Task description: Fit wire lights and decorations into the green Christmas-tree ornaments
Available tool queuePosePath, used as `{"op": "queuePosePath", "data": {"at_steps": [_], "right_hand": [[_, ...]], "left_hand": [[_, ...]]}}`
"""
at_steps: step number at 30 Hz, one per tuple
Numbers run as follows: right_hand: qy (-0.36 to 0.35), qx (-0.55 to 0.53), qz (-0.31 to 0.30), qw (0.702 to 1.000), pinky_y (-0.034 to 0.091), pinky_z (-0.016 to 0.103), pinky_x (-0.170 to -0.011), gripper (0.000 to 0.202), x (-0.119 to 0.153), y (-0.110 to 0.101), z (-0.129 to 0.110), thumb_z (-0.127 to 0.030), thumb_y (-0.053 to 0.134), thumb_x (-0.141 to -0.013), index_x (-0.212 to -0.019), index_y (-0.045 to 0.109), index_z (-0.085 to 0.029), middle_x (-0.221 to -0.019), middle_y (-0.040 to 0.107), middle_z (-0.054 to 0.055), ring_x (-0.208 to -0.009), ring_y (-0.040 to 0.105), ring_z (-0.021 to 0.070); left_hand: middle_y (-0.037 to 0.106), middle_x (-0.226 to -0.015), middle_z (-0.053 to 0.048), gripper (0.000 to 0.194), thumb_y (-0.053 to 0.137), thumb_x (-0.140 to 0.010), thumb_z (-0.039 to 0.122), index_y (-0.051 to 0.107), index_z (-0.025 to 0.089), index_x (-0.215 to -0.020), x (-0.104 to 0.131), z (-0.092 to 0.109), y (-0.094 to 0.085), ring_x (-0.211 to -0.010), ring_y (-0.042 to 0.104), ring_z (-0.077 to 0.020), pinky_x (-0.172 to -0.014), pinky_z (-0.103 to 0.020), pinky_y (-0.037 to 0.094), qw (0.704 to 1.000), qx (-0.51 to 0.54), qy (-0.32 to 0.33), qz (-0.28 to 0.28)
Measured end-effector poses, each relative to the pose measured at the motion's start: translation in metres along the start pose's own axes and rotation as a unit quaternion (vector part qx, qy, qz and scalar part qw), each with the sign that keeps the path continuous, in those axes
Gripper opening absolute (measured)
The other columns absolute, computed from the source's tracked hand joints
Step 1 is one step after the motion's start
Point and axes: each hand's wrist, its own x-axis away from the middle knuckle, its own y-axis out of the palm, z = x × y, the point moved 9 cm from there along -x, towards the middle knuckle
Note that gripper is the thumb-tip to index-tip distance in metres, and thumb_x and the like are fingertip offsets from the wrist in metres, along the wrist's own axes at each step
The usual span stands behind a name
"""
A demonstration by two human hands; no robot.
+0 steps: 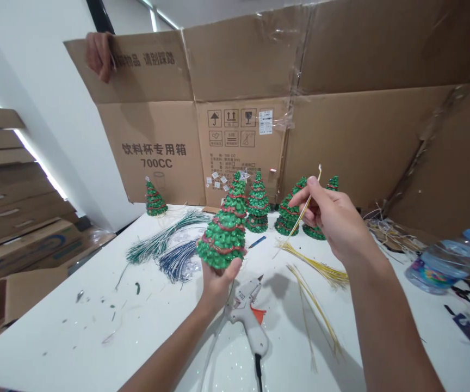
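My left hand (217, 283) grips a small green Christmas tree (223, 234) by its base, tilted over the middle of the table; red garland winds round it. Between the thumb and fingers of my right hand (333, 215) is a thin yellow wire (300, 218), slanting down to the left. Below the tree lies a white hot glue gun (247, 318) with an orange trigger. A bundle of yellow wires (320, 264) and a few loose yellow wires (316, 307) rest under my right hand.
More trees (258, 204) stand along the back, one (154, 197) far left. Green wires (165, 234) and blue wires (180, 261) lie at left. A water bottle (447, 264) stands right. Cardboard (361, 141) walls the back; another person's hand (99, 54) grips its top edge.
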Motion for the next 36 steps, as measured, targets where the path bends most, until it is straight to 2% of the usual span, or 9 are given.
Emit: {"op": "queuePosePath", "data": {"at_steps": [2,6,11,14,17,19,25,31,36], "right_hand": [[-0.002,-0.017,-0.004,1.000,0.028,0.029,-0.051,0.058,0.001,0.002,-0.001,-0.077,0.074,-0.085,-0.070,0.077,-0.021,-0.054,0.051,-0.001,-0.051,0.040,0.0114],[-0.010,-0.034,-0.036,0.999,0.038,0.029,-0.054,0.055,0.002,0.010,-0.002,-0.073,0.079,-0.083,-0.069,0.077,-0.020,-0.061,0.061,0.002,-0.056,0.051,0.0124],[-0.020,-0.052,-0.038,0.998,0.041,0.028,-0.058,0.048,0.001,0.008,-0.001,-0.067,0.081,-0.084,-0.072,0.076,-0.020,-0.068,0.065,0.003,-0.062,0.054,0.0130],[-0.028,-0.045,-0.039,0.998,0.039,0.028,-0.060,0.039,0.002,0.006,-0.003,-0.057,0.088,-0.081,-0.074,0.073,-0.021,-0.071,0.063,0.000,-0.063,0.050,0.0116],[-0.039,-0.026,-0.040,0.998,0.035,0.026,-0.059,0.038,0.004,0.004,-0.005,-0.043,0.098,-0.070,-0.078,0.067,-0.022,-0.074,0.061,-0.003,-0.066,0.050,0.0111],[-0.030,-0.014,-0.051,0.998,0.033,0.027,-0.059,0.041,0.005,0.006,-0.004,-0.040,0.099,-0.067,-0.079,0.064,-0.022,-0.073,0.060,-0.004,-0.066,0.050,0.0113],[-0.014,-0.040,-0.048,0.998,0.032,0.027,-0.059,0.033,0.005,0.008,-0.004,-0.030,0.086,-0.076,-0.077,0.054,-0.024,-0.063,0.054,-0.007,-0.060,0.046,0.0109],[0.019,-0.077,-0.043,0.996,0.041,0.028,-0.062,0.013,0.006,0.015,-0.003,-0.029,0.078,-0.085,-0.091,0.068,-0.023,-0.074,0.065,-0.001,-0.065,0.054,0.0129],[0.016,-0.070,-0.077,0.994,0.047,0.029,-0.070,0.023,0.009,0.022,-0.003,-0.041,0.077,-0.090,-0.096,0.081,-0.019,-0.096,0.074,0.007,-0.077,0.059,0.0150]], "left_hand": [[0.074,-0.097,-0.008,0.057,0.086,-0.072,0.058,0.066,0.019,-0.108,-0.002,-0.008,0.013,-0.081,0.073,-0.0277,-0.088,-0.048,0.058,0.992,0.089,-0.072,-0.051],[0.075,-0.095,-0.014,0.058,0.074,-0.077,0.067,0.074,0.013,-0.097,-0.001,-0.008,0.029,-0.070,0.070,-0.0250,-0.072,-0.042,0.059,0.963,0.188,-0.167,-0.102],[0.068,-0.094,-0.013,0.068,0.076,-0.075,0.065,0.071,0.009,-0.113,0.013,-0.013,0.050,-0.061,0.057,-0.0120,-0.056,-0.024,0.052,0.833,0.403,-0.346,-0.153],[0.062,-0.091,-0.010,0.064,0.072,-0.078,0.065,0.067,0.010,-0.111,0.017,-0.010,0.055,-0.058,0.052,-0.0086,-0.052,-0.020,0.050,0.769,0.479,-0.381,-0.184],[0.058,-0.084,-0.007,0.074,0.069,-0.077,0.072,0.062,0.007,-0.112,0.020,-0.007,0.056,-0.052,0.048,-0.0064,-0.047,-0.018,0.049,0.730,0.515,-0.399,-0.206],[0.056,-0.080,-0.004,0.080,0.067,-0.078,0.075,0.060,0.005,-0.116,0.021,-0.005,0.057,-0.049,0.047,-0.0054,-0.045,-0.017,0.048,0.716,0.527,-0.401,-0.223],[0.056,-0.069,-0.001,0.080,0.065,-0.081,0.080,0.058,0.009,-0.116,0.029,0.004,0.060,-0.038,0.037,-0.0031,-0.036,-0.015,0.040,0.683,0.543,-0.394,-0.289],[0.053,-0.064,0.002,0.075,0.066,-0.084,0.079,0.061,0.011,-0.114,0.031,0.007,0.062,-0.035,0.030,-0.0022,-0.033,-0.014,0.034,0.701,0.518,-0.385,-0.302],[0.054,-0.071,-0.001,0.083,0.054,-0.085,0.085,0.062,0.007,-0.114,0.026,0.005,0.061,-0.043,0.040,-0.0039,-0.040,-0.016,0.042,0.722,0.520,-0.382,-0.249]]}}
